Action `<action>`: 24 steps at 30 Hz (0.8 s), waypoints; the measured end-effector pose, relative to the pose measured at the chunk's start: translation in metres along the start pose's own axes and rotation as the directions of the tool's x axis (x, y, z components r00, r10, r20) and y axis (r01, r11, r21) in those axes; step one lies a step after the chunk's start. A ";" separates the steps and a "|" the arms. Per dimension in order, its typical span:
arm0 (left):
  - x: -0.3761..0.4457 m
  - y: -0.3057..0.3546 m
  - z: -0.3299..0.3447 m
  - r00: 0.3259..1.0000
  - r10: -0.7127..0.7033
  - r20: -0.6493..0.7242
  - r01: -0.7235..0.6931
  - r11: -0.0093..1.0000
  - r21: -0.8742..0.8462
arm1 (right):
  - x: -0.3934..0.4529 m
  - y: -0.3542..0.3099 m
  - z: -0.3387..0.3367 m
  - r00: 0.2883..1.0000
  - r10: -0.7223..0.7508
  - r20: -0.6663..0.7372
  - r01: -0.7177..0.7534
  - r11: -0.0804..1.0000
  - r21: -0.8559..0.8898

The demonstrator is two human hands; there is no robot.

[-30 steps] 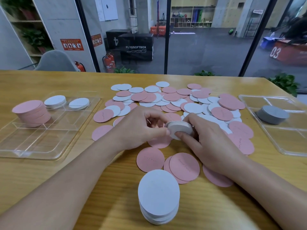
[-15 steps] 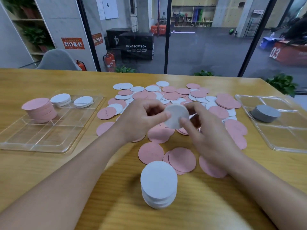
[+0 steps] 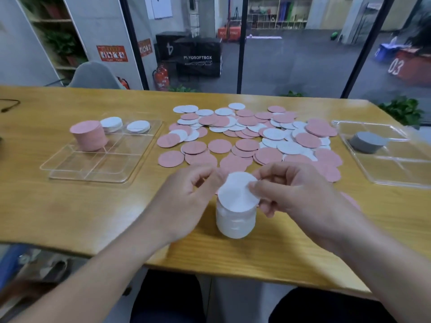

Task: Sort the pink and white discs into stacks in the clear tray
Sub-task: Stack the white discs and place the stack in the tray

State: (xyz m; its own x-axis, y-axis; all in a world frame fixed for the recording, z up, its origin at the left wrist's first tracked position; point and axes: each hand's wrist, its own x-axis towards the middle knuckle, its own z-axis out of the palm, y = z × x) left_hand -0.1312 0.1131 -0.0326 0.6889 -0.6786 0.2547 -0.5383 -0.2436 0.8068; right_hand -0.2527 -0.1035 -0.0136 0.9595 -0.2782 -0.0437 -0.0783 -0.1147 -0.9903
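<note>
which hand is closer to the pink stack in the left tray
Left. The left hand sits in front and to the right of the pink stack; the right hand lies farther right, beyond the white stack.

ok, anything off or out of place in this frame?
One oddity: a tall white stack stands on the bare table near its front edge, not in the clear tray. Both hands hold a white disc tilted above it. Nothing looks spilled or damaged.

Soft, even indoor light with faint shadows. Pale glare streaks the tabletop (image 3: 70,206) and the clear tray (image 3: 100,169) rims. Motion blur smears both hands and the near stack; wide-angle distortion bends the window frames and table edge.
</note>
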 end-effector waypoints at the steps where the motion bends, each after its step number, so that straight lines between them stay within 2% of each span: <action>1: -0.005 0.000 0.005 1.000 -0.001 0.001 0.001 1.000 0.025 | -0.002 0.000 0.003 1.000 0.005 -0.017 -0.005 1.000 -0.016; 6: -0.016 0.001 0.023 0.999 -0.030 0.025 0.028 0.997 0.073 | -0.009 0.007 0.014 0.993 0.010 -0.116 -0.026 0.990 -0.141; 12: -0.008 0.000 0.015 0.995 -0.050 0.086 0.046 0.998 0.047 | -0.013 0.010 0.007 0.992 -0.045 -0.121 0.023 0.984 -0.174; 17: 0.041 -0.014 0.001 0.990 -0.131 -0.050 0.128 0.990 -0.061 | 0.011 0.013 -0.016 0.981 -0.072 -0.182 0.026 0.969 -0.244; 20: 0.083 -0.023 0.006 0.997 -0.079 0.013 0.079 0.996 -0.030 | 0.034 0.020 -0.035 0.967 -0.102 -0.233 0.025 0.949 -0.313; 24: 0.137 -0.020 0.029 0.991 0.062 0.115 -0.071 0.995 0.074 | 0.069 0.028 -0.059 0.928 -0.207 -0.309 0.047 0.889 -0.455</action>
State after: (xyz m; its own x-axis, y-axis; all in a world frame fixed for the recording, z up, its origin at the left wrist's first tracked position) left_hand -0.0398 0.0048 -0.0289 0.5934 -0.7678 0.2414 -0.6204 -0.2453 0.7449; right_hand -0.2046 -0.1821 -0.0369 0.8235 -0.5287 0.2056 -0.1475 -0.5494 -0.8224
